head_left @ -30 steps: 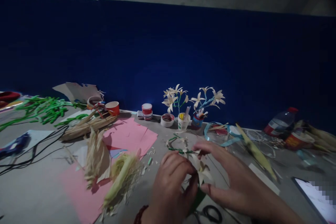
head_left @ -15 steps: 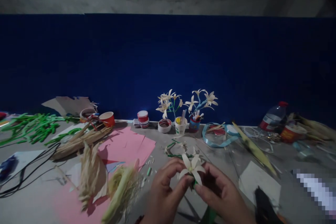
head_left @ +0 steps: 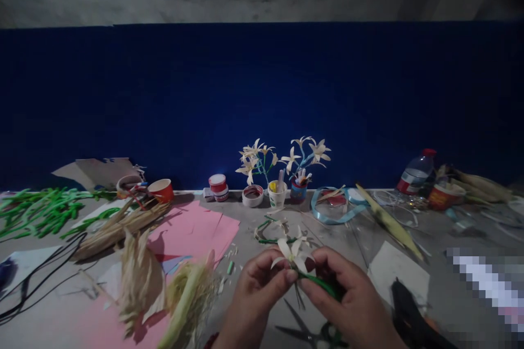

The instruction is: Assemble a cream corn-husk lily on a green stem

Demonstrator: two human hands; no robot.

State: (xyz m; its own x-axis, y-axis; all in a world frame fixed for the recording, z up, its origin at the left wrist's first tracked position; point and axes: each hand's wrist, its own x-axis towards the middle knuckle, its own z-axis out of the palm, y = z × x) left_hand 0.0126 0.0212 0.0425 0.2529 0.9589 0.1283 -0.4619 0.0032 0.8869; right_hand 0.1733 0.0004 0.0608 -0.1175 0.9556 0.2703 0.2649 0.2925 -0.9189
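the pale husk flower [head_left: 291, 253] sits low in the middle of the view, lifted just above the table [head_left: 360, 240], its thin petals splayed up and outward. from its base a green stem [head_left: 321, 283] runs down and to the right.

the left hand [head_left: 254, 294] has thumb and forefinger closed narrowly on the flower's base, the other fingers curled under. the right hand [head_left: 347, 300] is pinched on the green stem just beside that base, and the two pinches almost touch.

handling it well likely means gripping only the base and stem, since the petals look thin and easy to crease. a light, close pinch from both sides should stop the head from twisting on the stem.

scissors [head_left: 305, 330] lie on the table right below the hands. a dark tool [head_left: 409, 311] lies to the right, too dim to identify. corn husks [head_left: 139, 278] and pink paper [head_left: 192, 226] lie to the left, and a loop of green wire [head_left: 266, 232] lies just beyond the flower. further back, finished flowers [head_left: 282, 155] stand in small cups near a blue ribbon [head_left: 331, 210].
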